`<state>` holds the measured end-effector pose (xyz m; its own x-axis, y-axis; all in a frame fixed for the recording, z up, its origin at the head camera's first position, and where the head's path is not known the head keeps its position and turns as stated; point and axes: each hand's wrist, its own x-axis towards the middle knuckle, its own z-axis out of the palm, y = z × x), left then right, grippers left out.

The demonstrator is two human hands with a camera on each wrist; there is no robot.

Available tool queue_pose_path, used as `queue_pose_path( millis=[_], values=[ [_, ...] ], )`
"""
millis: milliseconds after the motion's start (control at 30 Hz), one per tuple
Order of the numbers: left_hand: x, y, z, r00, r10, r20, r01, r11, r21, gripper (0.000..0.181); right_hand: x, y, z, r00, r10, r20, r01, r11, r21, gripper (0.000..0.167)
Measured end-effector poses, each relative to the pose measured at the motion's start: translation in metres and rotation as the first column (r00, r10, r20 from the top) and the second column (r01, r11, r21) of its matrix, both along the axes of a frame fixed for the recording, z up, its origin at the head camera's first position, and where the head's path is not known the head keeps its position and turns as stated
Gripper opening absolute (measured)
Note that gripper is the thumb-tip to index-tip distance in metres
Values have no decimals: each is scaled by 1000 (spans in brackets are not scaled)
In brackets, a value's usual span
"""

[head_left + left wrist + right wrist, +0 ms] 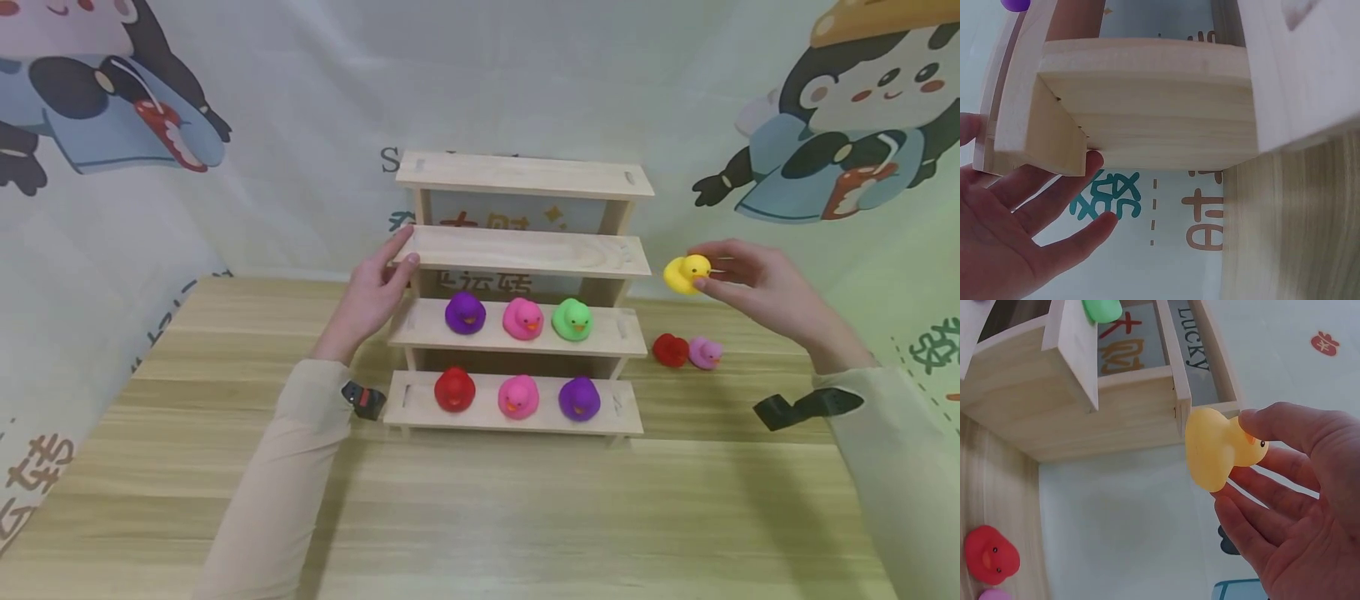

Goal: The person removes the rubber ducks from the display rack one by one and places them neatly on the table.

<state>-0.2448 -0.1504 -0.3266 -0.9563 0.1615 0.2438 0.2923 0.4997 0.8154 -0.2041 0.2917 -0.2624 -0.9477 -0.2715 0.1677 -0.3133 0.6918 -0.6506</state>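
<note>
A wooden rack (517,333) with four steps stands on the table. My left hand (375,287) grips the left end of its second shelf from the top, thumb above; the left wrist view shows the hand (1016,231) with its fingers at the shelf's end. My right hand (772,287) pinches a yellow duck (684,275) in the air, right of that shelf. In the right wrist view the thumb lies on the head of the yellow duck (1210,450). Purple (465,313), pink (522,319) and green (572,320) ducks sit on the third shelf.
On the bottom shelf are a red duck (454,390), a pink duck (518,397) and a purple duck (580,399). Another red duck (670,351) and a light purple duck (705,353) lie on the table right of the rack. A printed cloth (300,125) hangs behind.
</note>
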Motion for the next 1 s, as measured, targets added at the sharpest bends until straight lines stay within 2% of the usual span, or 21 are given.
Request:
queue_pose_path(
  millis=[333, 533, 767, 1000],
  values=[
    [0, 2, -1, 1000, 9, -23, -10, 999, -37, 54, 3, 21, -11, 1000, -27, 11, 26, 999, 46, 43],
    [0, 1, -2, 999, 16, -39, -18, 998, -58, 54, 5, 33, -24, 1000, 2, 13, -3, 998, 56, 43],
    [6, -8, -9, 999, 17, -42, -16, 1000, 16, 53, 11, 49, -41, 1000, 0, 6, -1, 999, 49, 41],
    [12, -19, -17, 998, 57, -23, -56, 998, 40, 57, 16, 67, -57, 997, -76, 15, 75, 995, 63, 42]
  ],
)
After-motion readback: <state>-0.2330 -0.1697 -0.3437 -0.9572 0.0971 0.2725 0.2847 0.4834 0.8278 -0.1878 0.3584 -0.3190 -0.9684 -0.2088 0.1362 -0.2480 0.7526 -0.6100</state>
